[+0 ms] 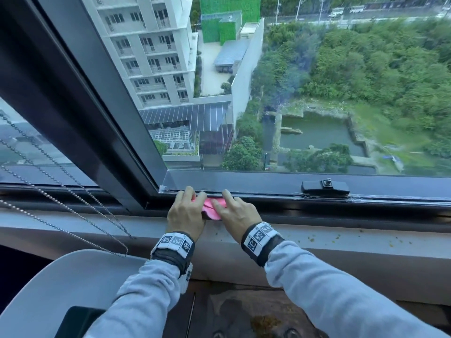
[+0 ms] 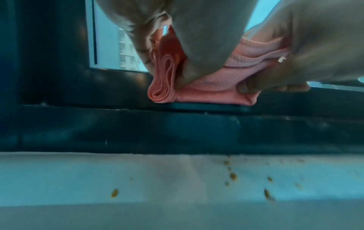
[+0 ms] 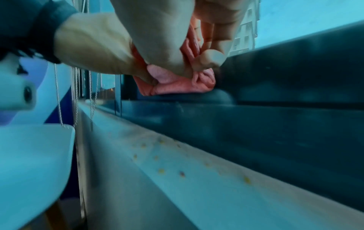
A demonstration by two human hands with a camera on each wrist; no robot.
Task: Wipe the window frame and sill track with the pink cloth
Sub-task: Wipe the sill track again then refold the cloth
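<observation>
The folded pink cloth (image 1: 211,208) lies on the dark sill track (image 1: 317,203), just right of the corner where the slanted dark window frame (image 1: 97,106) meets it. My left hand (image 1: 189,203) grips the cloth's left part, thumb and fingers curled round the folds (image 2: 163,80). My right hand (image 1: 228,203) pinches its right part, fingertips up against the lower sash rail. In the right wrist view the right hand (image 3: 197,54) has thumb and fingers closed on the bunched cloth (image 3: 177,87). Most of the cloth is hidden under both hands.
A black window latch (image 1: 325,187) sits on the sash rail to the right. Bead chains (image 1: 61,191) hang at the left over a white chair (image 1: 61,289). The pale sill ledge (image 1: 341,240) below the track carries small yellow crumbs (image 2: 233,176).
</observation>
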